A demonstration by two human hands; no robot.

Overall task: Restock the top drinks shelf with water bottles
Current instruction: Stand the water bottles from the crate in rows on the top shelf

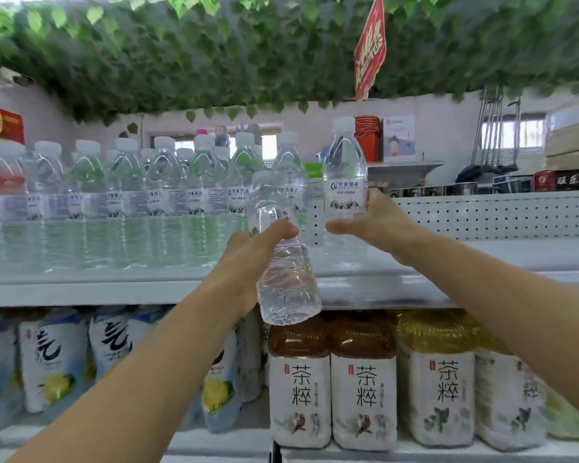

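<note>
The right hand (375, 222) wraps its fingers round a clear plastic water bottle with a white cap and pale label (345, 195), which stands upright on the pale grey top shelf (114, 289) just right of the end of the row of matching stocked bottles (114, 195). The left hand (251, 259) grips a second clear ribbed water bottle (281, 262) by its middle, tilted, in front of the shelf edge and not yet over it. Judging by the gap, this bottle belongs close against the row's end. Doing it well means lifting its base clear of the lip, bringing it upright, label forward, and setting it down without knocking its neighbour. Tea bottles with white labels (331, 389) sit below the shelf.
</note>
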